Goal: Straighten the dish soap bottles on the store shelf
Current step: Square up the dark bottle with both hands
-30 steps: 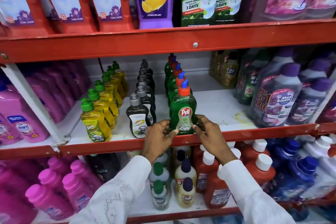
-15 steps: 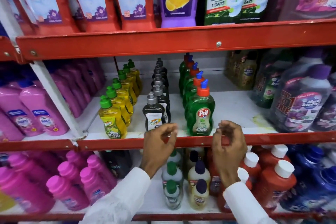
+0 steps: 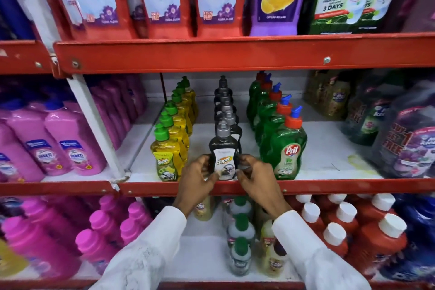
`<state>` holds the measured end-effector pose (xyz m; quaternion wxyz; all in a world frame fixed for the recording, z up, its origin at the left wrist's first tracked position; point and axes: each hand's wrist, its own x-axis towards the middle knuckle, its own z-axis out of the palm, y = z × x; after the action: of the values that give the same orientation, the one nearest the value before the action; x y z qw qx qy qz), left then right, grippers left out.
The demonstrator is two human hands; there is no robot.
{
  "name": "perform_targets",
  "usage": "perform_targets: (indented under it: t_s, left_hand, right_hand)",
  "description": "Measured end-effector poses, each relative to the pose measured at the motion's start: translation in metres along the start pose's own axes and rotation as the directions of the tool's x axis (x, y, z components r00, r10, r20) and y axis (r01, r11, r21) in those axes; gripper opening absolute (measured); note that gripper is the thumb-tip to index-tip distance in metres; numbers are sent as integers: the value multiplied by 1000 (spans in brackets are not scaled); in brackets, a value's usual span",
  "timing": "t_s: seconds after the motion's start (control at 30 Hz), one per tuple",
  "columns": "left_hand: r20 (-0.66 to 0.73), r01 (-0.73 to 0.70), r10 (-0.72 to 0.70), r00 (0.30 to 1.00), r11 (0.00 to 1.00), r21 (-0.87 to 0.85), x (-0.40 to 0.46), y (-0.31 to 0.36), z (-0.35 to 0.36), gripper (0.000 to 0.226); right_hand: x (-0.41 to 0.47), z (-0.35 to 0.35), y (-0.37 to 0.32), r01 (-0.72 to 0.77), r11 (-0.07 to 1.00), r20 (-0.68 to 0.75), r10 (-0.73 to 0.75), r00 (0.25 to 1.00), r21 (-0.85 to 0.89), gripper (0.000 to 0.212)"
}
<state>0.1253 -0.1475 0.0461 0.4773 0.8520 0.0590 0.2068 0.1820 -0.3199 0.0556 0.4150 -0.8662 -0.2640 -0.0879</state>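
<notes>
Sitting between both hands (image 3: 231,178): black bottle (image 3: 223,153)

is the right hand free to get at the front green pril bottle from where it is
Probably not at once: the right hand and the left hand are both gripping the front black bottle. The green Pril bottle stands just beside it at the shelf edge, nothing in front, so once let go the way looks open.

shelf (image 3: 329,153) white, red lip | yellow row (image 3: 175,125) | black row (image 3: 224,110) | green row (image 3: 277,125)
</notes>
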Motion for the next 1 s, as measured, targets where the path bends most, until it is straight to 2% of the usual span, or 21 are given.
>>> perform_targets:
  t_s: [0.2, 0.4, 0.7, 0.8, 0.9, 1.0]
  left_hand:
    - [17, -51, 51, 999, 998, -26, 0, -3, -2, 37]
    - [39, -43, 44, 998, 999, -26, -2, 6, -1, 39]
    - [55, -31, 32, 998, 999, -19, -3, 10, 2, 41]
    - [44, -1, 3, 999, 999, -45, -4, 7, 1, 47]
    - [-26, 79, -83, 996, 989, -123, -7, 4, 0, 71]
    - [0, 82, -82, 997, 994, -71, -6, 7, 1, 84]
  right_hand:
    - [-2, -2, 3, -62, 998, -13, 62, 998, -5, 39]
    - [-6, -4, 2, -115, 992, -19, 116, 993, 48, 34]
    - [-12, -5, -1, -153, 988, -49, 154, 987, 23, 34]
    - [-12, -2, -2, -152, 988, -47, 152, 987, 17, 42]
    - [-10, 0, -4, -144, 990, -12, 144, 990, -2, 63]
    - [-5, 2, -8, -164, 986, 44, 164, 986, 8, 81]
